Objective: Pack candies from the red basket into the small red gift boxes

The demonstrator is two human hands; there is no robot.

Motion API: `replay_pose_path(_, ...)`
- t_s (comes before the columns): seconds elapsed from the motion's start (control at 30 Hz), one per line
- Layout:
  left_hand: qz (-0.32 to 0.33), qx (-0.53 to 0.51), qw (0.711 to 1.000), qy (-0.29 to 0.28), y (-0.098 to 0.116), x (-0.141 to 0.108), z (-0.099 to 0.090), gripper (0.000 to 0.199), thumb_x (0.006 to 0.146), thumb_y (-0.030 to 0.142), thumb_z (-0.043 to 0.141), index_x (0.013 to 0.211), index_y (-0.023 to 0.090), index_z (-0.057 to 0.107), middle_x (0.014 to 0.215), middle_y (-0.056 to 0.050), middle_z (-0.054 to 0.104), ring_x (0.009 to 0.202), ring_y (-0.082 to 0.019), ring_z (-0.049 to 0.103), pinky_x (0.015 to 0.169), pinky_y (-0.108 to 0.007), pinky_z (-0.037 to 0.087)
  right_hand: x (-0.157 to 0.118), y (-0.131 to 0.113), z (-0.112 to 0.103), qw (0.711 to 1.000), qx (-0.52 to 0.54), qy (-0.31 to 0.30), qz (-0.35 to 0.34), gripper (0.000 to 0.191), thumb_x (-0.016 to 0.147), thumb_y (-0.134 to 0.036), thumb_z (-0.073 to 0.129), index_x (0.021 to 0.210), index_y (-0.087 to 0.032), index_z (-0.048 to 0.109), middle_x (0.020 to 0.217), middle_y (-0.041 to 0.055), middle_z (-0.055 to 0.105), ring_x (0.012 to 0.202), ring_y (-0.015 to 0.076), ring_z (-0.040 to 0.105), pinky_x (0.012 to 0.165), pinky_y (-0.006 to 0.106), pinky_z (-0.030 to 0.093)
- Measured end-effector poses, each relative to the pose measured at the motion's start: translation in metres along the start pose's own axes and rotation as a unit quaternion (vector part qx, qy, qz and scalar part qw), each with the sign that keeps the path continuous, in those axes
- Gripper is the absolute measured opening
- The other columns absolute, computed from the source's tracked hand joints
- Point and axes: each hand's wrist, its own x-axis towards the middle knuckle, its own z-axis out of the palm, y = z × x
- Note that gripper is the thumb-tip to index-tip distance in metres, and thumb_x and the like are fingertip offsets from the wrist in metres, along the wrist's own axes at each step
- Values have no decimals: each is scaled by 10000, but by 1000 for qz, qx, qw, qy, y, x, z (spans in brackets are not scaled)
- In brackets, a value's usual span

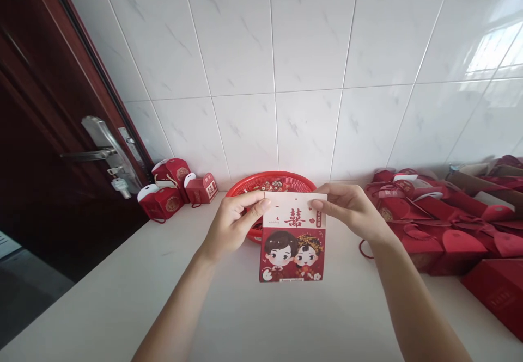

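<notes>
Between both hands I hold up a flat red-and-white wedding candy box (293,253), with two cartoon faces on its red lower part and a red double-happiness character on the white upper part. My left hand (232,220) pinches its upper left edge between thumb and fingers. On the upper right edge, my right hand (351,209) pinches it the same way, thumb in front. Right behind the candy box stands a red plastic basket (241,186) with small printed items inside, partly hidden by the box and my hands.
Several small red gift boxes (163,201) stand at the left by the wall. Many red boxes (429,242) are piled on the right of the white tabletop (196,307). A dark red door (41,106) with a metal handle (92,154) is at the far left. White tiles (241,41) cover the wall.
</notes>
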Motion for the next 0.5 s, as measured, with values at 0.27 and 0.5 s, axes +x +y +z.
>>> replay_pose_path(0.27, 6, 22, 999, 28, -8, -1, 8, 287, 967, 433, 620, 888, 180, 729, 783, -28, 700, 753, -188, 661, 692, -275, 536, -3, -4, -12, 996, -75, 42, -11, 326, 866, -499, 746, 811, -178, 768, 723, 36, 706, 695, 178, 618, 631, 301, 478)
replay_pose_path(0.5, 179, 50, 970, 156, -9, -19, 59, 159, 967, 161, 602, 1076, 233, 692, 1041, -66, 730, 1016, -212, 690, 910, -354, 568, -2, -3, -20, 986, -88, 127, -55, 339, 843, -501, 763, 773, -171, 736, 668, 11, 634, 630, 139, 519, 573, 273, 401)
